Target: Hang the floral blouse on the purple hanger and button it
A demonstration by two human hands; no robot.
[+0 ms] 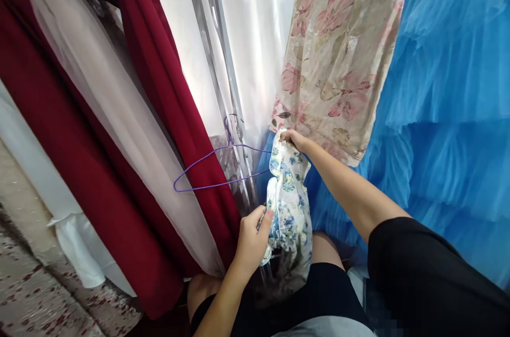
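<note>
A small white garment with blue and yellow flowers, its kind unclear, hangs in front of my lap. My right hand is closed on its upper edge, thumb on top. Lower down, my left hand pinches its left edge between thumb and fingers. A purple hanger has its right arm reaching behind or into the upper part of the garment; which one I cannot tell. Its left arm is bare and its hook points up. The lower end of the garment is dim and blurred over my thighs.
Long dark red cloth and pale sheer cloth hang on the left. White curtains are behind. A beige cloth with pink flowers hangs close above my right hand, beside a ruffled blue tulle garment.
</note>
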